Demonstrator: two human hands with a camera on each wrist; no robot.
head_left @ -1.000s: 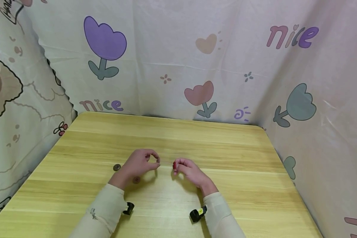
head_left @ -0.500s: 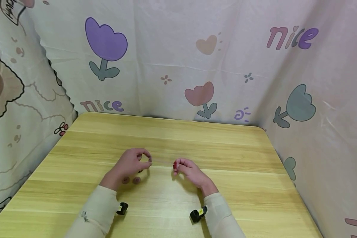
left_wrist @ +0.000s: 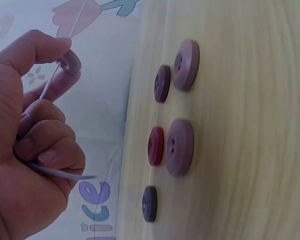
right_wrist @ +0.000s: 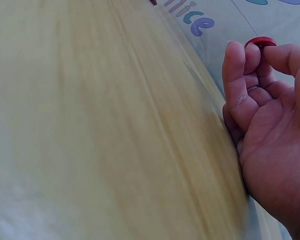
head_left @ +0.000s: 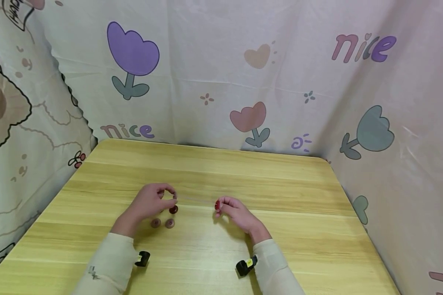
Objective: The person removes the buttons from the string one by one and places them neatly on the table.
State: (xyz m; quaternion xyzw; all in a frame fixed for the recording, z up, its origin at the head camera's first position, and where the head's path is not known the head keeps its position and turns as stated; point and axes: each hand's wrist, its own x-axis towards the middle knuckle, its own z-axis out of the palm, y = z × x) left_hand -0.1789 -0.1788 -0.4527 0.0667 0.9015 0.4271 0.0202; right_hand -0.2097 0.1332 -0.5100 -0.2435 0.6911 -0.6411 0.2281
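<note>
My left hand [head_left: 147,201] is raised over the left-middle of the table. Its thumb and forefinger pinch a greyish-brown button [left_wrist: 72,62] with a pale string [left_wrist: 65,173] running through it. The other fingers curl over the string, and a short end sticks out below them. To the right, my right hand [head_left: 240,215] pinches a red button [right_wrist: 261,41] between thumb and fingers. The thin string spans the gap between both hands. Below the left hand lie two mauve buttons [left_wrist: 180,147], a dark maroon button [left_wrist: 162,83], a red button [left_wrist: 156,146] and a dark grey button [left_wrist: 150,204].
The wooden table [head_left: 280,184] has light yellow grain. A printed curtain [head_left: 192,49] with flowers and lettering hangs behind it and along both sides. Black wrist cameras [head_left: 246,266] sit at both cuffs.
My left hand has moved left, away from the right hand, and the string between them spans farther. Buttons it covered now show, while another is hidden behind it. The right hand stays put.
</note>
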